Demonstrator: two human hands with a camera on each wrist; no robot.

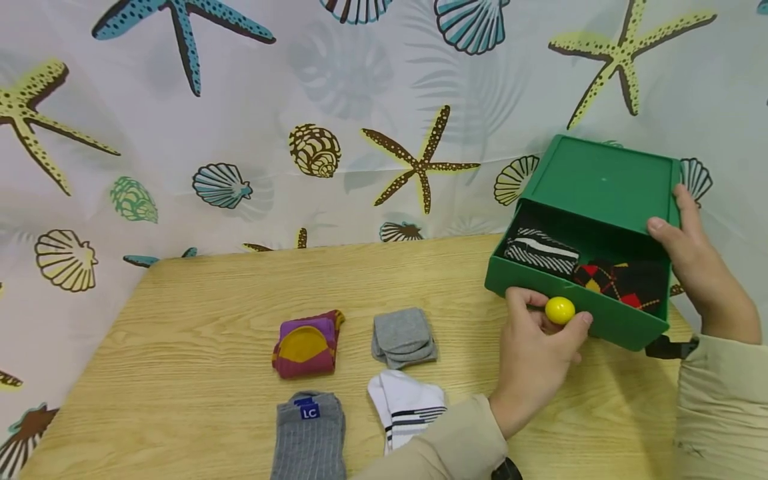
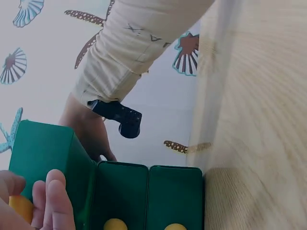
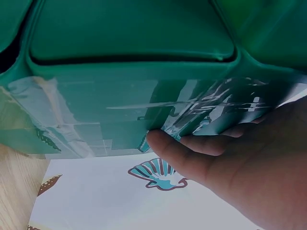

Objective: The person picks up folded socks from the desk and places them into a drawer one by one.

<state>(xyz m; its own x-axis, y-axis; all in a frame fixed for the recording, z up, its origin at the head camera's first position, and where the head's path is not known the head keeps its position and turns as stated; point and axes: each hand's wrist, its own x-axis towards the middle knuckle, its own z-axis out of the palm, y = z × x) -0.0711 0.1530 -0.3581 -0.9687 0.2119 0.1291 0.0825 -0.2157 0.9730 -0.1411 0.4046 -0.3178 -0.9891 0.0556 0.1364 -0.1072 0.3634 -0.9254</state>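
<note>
A bunch of folded socks (image 1: 405, 338) is sitting on the table (image 1: 192, 333) at left, then the yellow knob (image 1: 560, 311) on the pulled-out green drawer (image 1: 627, 325) is being pinched by the left hand (image 1: 534, 360), patterned socks (image 1: 540, 253) are lying inside, and the cabinet (image 1: 612, 180) is being touched along its side by a pretty straight-fingered right hand (image 1: 699, 260).

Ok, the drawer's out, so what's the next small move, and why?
I'd probably ease the left grip off the yellow knob and reach for the plain grey folded socks: the green drawer already stands open with patterned socks inside, the right grip rests against the cabinet, and those grey socks lie on the table outside it.
</note>
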